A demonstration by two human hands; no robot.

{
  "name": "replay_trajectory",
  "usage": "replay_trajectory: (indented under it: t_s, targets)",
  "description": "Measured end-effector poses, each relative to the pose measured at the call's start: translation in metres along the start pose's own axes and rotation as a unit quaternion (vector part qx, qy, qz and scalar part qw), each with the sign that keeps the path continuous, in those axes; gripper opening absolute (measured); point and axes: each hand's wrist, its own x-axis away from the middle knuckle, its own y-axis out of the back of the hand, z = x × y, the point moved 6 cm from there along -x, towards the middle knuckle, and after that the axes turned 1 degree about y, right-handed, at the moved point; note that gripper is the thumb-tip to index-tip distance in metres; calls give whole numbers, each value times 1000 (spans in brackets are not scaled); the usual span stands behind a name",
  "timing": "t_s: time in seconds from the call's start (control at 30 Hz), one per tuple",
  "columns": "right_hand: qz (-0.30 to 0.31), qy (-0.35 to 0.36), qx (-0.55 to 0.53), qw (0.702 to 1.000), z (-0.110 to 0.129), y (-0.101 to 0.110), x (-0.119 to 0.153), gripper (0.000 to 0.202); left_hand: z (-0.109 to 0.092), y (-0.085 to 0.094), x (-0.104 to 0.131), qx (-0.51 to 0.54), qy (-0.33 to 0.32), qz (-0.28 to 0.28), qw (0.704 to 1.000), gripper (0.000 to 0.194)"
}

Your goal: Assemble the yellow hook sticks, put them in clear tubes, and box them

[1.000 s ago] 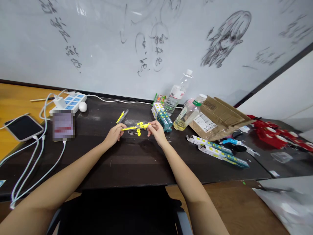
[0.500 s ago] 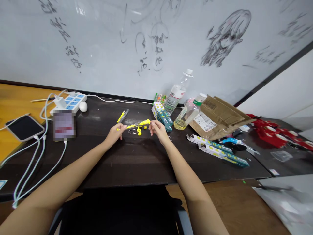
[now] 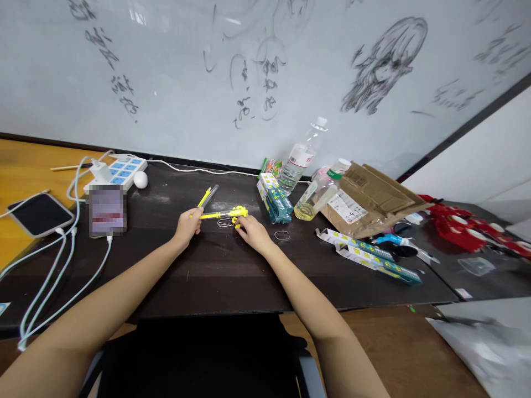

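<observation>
Closed round the left end of a yellow and clear rod-like piece (image 3: 219, 215) is my left hand (image 3: 189, 225). My right hand (image 3: 252, 233) is just below the rod's right end, its fingertips pinched at small yellow parts (image 3: 236, 221); exactly what they grip is too small to tell. A bent metal wire (image 3: 225, 223) lies under the rod, and another wire loop (image 3: 282, 235) is to the right of my right hand. Behind my left hand lie a yellow stick (image 3: 204, 197) and a clear grey tube (image 3: 209, 195).
Green and white boxes (image 3: 274, 199) stand ahead, near two bottles (image 3: 297, 160) and a brown parcel (image 3: 369, 199). More boxes (image 3: 373, 257) lie right. A power strip (image 3: 124, 174), phone (image 3: 107, 213), tablet (image 3: 41, 214) and cables are left.
My right hand has moved left and slightly down, to the small yellow parts, uncovering the right wire loop. My left hand and the rod have shifted slightly left.
</observation>
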Motion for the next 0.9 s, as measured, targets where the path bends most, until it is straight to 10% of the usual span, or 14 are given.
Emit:
replay_trajectory:
  t_s: [0.13,0.33,0.9]
  targets:
    - [-61,-43,-148,986,-14,14,-1,22,0,2,0,-6,-8,-12,1000,25]
    - [-179,-102,-412,888,-27,41,-2,31,-2,3,0,-39,-30,-20,999,26]
    - [-112,-103,-405,901,-19,29,-2,33,0,7,-2,-109,-66,-24,992,33]
